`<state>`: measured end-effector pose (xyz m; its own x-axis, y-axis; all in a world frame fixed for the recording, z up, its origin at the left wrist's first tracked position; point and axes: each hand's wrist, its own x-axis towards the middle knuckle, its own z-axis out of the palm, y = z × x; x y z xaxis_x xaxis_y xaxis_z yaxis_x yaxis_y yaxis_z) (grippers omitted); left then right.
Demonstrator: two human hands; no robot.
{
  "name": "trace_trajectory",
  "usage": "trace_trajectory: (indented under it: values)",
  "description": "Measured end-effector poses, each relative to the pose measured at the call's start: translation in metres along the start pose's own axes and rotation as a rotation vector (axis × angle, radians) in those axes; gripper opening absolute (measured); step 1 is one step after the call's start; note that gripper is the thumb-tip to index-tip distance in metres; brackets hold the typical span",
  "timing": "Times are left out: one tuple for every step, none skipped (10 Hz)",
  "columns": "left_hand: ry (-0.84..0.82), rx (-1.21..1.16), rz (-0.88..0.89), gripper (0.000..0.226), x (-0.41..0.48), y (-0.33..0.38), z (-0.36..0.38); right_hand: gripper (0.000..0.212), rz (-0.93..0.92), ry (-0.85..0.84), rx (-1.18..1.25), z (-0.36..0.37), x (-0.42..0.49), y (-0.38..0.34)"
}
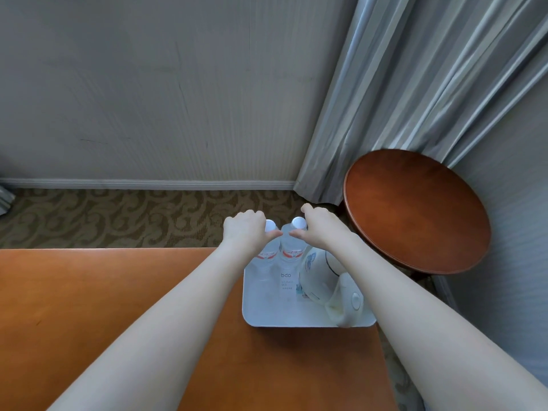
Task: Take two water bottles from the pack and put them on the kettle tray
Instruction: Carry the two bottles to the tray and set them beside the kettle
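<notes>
Both bottles already stand upright on the white kettle tray, at its far edge, directly under the two hands. The left hand curls over the shoulder of the left bottle, whose white cap shows just past the knuckles; the fingers look closed around its neck, though the hand hides the contact itself. The right hand does the same on the right bottle, thumb pointing inward toward the other thumb, cap peeking out on the inner side of the hand; it too seems wrapped narrowly on the neck rather than spread. The two bottles stand touching or nearly so, side by side, long axes vertical, each hand straight above its own bottle, so neither has to cross over. The kettle sits on the same tray, nearer the person than the right hand and beneath the right forearm, just beside the right bottle. The tray rests at the far right corner of the orange bench; a round wooden side table stands off beyond the right hand. No pack is in view. By the look of it the placing is all but done, and what remains is to let go and lift straight up, the right arm minding the kettle below it.
</notes>
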<state>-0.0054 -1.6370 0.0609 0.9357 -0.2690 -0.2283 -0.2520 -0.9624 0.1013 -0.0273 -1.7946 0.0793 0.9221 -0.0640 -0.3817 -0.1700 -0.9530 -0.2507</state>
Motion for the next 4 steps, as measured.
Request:
trace_trajectory:
  values:
    - [-0.004, 0.005, 0.019, 0.054, -0.006, -0.009, -0.009, 0.063, -0.029, 0.017, 0.054, -0.012, -0.007, 0.006]
    - [0.003, -0.009, 0.022, 0.057, -0.012, -0.014, -0.023, 0.065, -0.082, 0.023, 0.11, -0.024, -0.019, 0.009]
    - [0.014, -0.047, 0.017, 0.066, -0.019, -0.013, -0.043, 0.066, -0.116, 0.062, 0.064, -0.036, -0.026, 0.008]
    - [0.094, -0.067, 0.041, 0.072, -0.024, -0.009, -0.067, 0.068, -0.136, 0.135, 0.024, -0.056, -0.034, 0.0]
